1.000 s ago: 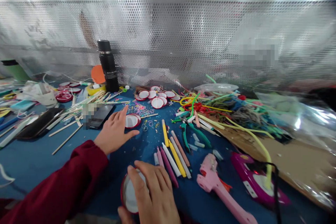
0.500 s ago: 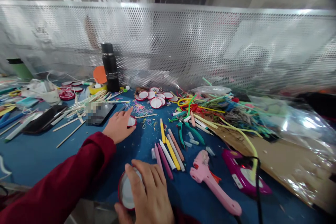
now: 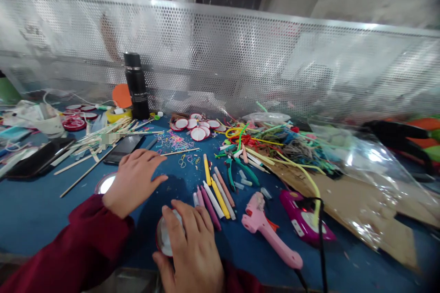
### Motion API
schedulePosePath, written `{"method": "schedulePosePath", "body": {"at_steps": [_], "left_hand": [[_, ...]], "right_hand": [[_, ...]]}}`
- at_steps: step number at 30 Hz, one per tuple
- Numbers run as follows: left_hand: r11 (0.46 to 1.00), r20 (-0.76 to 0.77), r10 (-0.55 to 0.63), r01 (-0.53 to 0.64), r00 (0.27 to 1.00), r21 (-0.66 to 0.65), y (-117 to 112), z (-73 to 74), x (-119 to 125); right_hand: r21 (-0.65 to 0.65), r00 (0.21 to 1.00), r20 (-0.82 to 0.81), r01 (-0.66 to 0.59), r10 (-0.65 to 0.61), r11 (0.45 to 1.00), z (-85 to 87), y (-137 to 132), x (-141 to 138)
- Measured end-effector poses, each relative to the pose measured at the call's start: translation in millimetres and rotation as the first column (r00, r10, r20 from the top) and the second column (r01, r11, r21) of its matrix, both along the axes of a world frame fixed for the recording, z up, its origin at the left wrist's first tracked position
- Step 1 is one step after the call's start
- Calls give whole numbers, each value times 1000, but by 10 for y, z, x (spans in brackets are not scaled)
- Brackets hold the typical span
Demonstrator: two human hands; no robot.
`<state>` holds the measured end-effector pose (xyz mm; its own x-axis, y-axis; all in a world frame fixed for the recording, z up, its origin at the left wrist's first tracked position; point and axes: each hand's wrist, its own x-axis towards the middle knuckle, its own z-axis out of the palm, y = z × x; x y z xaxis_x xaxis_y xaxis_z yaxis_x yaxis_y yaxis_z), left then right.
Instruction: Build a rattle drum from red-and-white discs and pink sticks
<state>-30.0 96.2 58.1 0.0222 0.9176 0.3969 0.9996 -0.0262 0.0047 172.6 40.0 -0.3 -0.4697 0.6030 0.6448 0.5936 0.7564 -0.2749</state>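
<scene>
My left hand [image 3: 135,182] is open over the blue table, its fingers outstretched and thumb apart. A white disc with a red rim [image 3: 106,184] lies just left of it, partly hidden by the wrist. Nearer the front edge, my right hand [image 3: 194,238] has its thumb and fingers around another red-rimmed white disc [image 3: 165,238], covering its right side. Several coloured pens [image 3: 220,192] lie beyond the right hand. More red-rimmed discs [image 3: 198,134] sit in a heap farther back, beside scattered tiny coloured rubber bands [image 3: 175,141].
A pink glue gun [image 3: 271,233] and a magenta device [image 3: 304,217] with a black cable lie on the right. Teal-handled pliers [image 3: 245,169] are behind them. A black bottle [image 3: 136,87], wooden sticks [image 3: 99,139] and a phone [image 3: 125,149] stand or lie to the left. A perforated metal panel [image 3: 223,55] runs behind.
My left hand has moved left and nearer, away from the small items in the middle; a disc now shows at its left. My right hand stays at its disc. The view has shifted slightly right.
</scene>
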Motion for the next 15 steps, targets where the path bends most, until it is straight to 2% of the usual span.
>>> {"method": "schedulePosePath", "body": {"at_steps": [3, 6, 11, 15], "left_hand": [[995, 17, -82, 83, 996, -60, 237, 60, 199], [991, 34, -94, 97, 995, -94, 442, -1, 267], [993, 59, -69, 75, 996, -91, 650, -208, 217], [992, 105, -75, 85, 992, -94, 717, -295, 207]], "right_hand": [[-29, 993, -70, 88, -90, 996, -123, -27, -86], [-45, 992, -83, 94, -97, 995, -184, -31, -136], [-10, 996, -67, 58, -59, 998, -88, -1, -68], [32, 996, -88, 29, -26, 999, -7, 3, -16]]}}
